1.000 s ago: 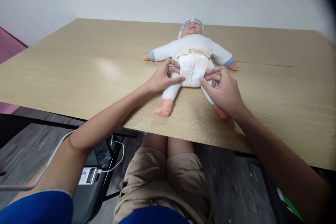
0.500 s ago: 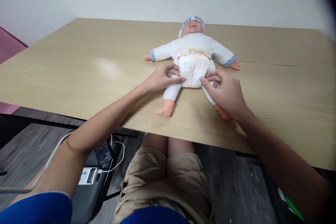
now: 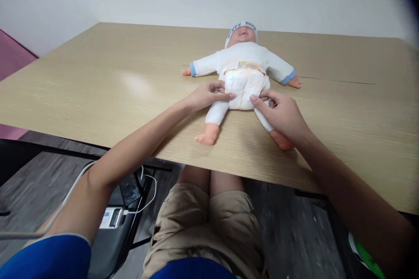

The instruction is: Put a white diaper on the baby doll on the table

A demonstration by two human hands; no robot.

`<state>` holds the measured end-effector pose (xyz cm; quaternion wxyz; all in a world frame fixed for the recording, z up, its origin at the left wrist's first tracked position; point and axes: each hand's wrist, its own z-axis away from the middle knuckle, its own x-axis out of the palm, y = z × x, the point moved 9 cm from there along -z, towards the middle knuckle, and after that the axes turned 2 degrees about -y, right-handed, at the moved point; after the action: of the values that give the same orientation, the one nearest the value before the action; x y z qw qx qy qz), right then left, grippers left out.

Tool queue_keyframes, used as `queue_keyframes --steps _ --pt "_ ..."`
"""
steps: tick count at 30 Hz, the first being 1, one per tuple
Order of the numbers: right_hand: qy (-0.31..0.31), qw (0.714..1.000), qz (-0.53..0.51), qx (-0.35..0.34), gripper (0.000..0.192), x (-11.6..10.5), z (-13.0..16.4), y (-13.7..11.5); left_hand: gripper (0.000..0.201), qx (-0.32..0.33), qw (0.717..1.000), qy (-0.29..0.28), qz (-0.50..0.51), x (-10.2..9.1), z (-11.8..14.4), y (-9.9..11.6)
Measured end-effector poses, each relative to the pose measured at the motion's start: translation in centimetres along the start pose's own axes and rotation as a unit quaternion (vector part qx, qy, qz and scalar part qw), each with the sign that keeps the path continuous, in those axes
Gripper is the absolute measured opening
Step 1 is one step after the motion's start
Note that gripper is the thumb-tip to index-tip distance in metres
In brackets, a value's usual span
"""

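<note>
Both hands at the doll's diaper, centre of the frame.

The doll (image 3: 244, 74) lies on its back on the table (image 3: 98, 87), long axis running from the head at upper centre down toward the near edge. The left hand (image 3: 204, 96) and right hand (image 3: 283, 113) flank the diaper (image 3: 245, 89), each pinching its lower edge at a leg opening, fingers pressed together. Both hands are equally near, touching it from either side.

The room is evenly bright, with a soft glare patch on the bench (image 3: 135, 85). The view bends at its edges, the upper right corner goes dark and blurred, and the floor (image 3: 39, 183) looks smeared.
</note>
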<state>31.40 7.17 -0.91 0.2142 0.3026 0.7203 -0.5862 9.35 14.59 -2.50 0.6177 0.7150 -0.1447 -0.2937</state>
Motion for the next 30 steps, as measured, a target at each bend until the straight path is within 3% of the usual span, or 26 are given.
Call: queue_keyframes --steps 9,13,23,30 --pt "-0.002 1.000 -0.008 0.001 0.065 0.02 -0.18 0.36 0.037 0.024 0.999 -0.020 -0.038 0.13 -0.04 0.38" --pt "-0.004 1.000 0.004 0.006 0.064 0.13 -0.22 0.57 0.039 0.017 1.000 -0.020 -0.010 0.14 0.02 0.13" --pt "-0.008 1.000 -0.009 0.020 0.061 0.10 -0.22 0.67 0.041 -0.014 0.996 -0.080 0.047 0.08 0.27 0.15" --pt "-0.010 1.000 0.018 0.020 0.058 0.03 0.03 0.54 0.049 -0.043 0.993 -0.070 0.079 0.28 0.52 0.37"
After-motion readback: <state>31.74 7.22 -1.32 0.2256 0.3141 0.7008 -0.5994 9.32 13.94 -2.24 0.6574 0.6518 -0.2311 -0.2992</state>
